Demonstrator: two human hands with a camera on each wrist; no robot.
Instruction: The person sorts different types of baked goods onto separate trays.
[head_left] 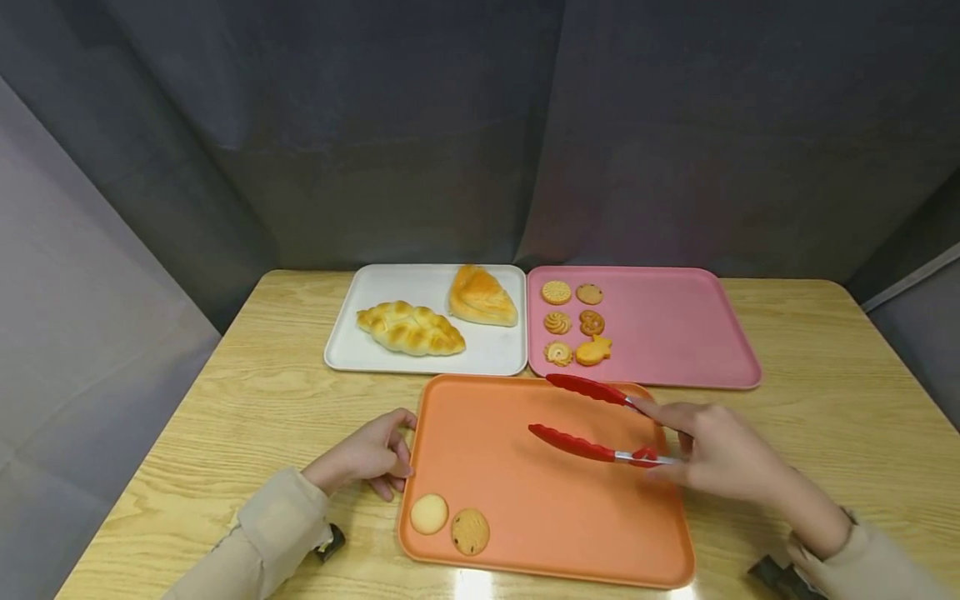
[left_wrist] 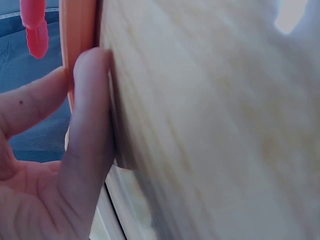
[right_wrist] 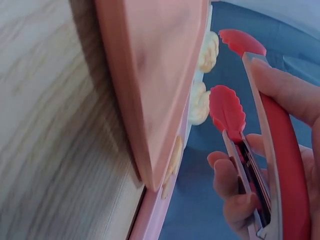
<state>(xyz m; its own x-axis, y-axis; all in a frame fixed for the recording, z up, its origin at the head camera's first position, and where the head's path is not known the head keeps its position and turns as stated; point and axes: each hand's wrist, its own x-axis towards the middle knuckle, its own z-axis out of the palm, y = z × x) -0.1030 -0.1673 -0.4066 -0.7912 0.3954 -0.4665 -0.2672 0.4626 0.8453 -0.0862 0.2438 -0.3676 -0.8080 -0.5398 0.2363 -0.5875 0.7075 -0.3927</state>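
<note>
My right hand grips red-tipped tongs above the right part of the orange tray. The tongs' arms are spread apart with nothing between their tips, as the right wrist view also shows. At the tray's left edge is my left hand, its thumb and fingers touching the rim. In the left wrist view the fingers lie against the side of the orange rim. Two round cookies sit in the tray's near left corner: a plain pale one and a larger one with dark chips.
Behind, a white tray carries a braided bread and a triangular pastry. Beside it a pink tray holds several small cookies, including a pretzel-shaped one and a fish-shaped one. A dark curtain hangs behind the table.
</note>
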